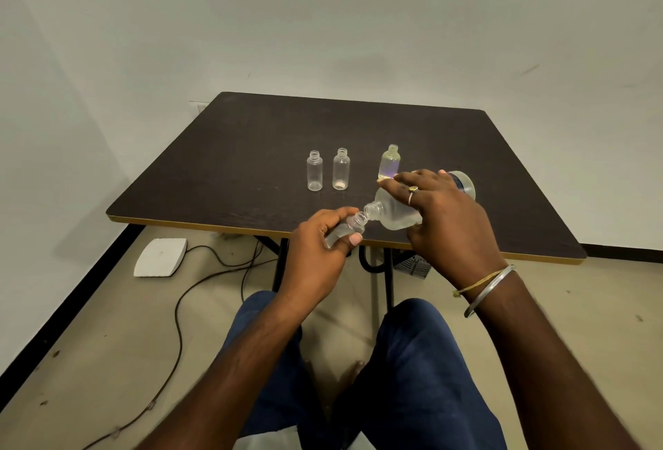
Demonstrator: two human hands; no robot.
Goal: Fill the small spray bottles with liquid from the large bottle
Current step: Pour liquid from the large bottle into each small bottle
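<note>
Liquid makes the large bottle (394, 214) heavy and slick, I judge; my right hand (448, 220) wraps its body, my left hand (312, 252) pinches a small spray bottle (355, 223), both over the near edge of the table (215, 162).

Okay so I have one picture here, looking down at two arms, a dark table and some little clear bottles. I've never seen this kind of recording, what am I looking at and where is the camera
There is no machine here, only a person. The single picture comes from a camera worn on their head, looking forward and down, which is why you see their own arms and knees. The left hand holds a small bottle, tilted, at the near edge of the dark table. The right hand grips the large bottle, tipped so its mouth meets the small one's neck, as for pouring. Three more uncapped bottles stand behind: the left bottle and middle bottle look empty or nearly so; the right bottle looks tinted, perhaps filled.
</note>
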